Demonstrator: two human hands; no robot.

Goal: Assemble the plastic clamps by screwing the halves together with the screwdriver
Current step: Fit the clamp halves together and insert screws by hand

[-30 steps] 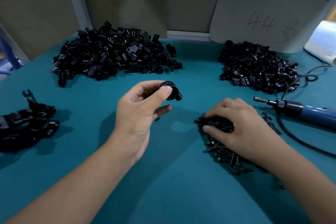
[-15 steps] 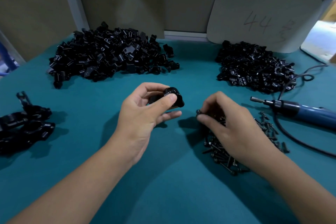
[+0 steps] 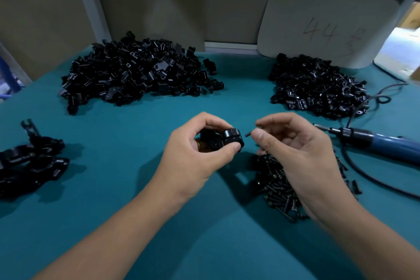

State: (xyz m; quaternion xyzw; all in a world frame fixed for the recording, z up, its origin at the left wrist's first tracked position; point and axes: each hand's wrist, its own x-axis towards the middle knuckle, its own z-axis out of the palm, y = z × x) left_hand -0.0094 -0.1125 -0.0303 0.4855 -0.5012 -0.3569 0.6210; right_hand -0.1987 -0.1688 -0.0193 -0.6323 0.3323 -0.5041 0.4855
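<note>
Head view: left hand [image 3: 195,154] grips black plastic clamp [image 3: 223,142] above teal tabletop [image 3: 136,134]; right hand [image 3: 293,148] pinches small black screw [image 3: 250,133] just beside it. Blue-handled electric screwdriver [image 3: 372,141] lies right, untouched.

Two hands [image 3: 195,154] [image 3: 295,154], two clamp-half heaps [image 3: 136,73] [image 3: 316,88], one screwdriver [image 3: 375,143].
</note>
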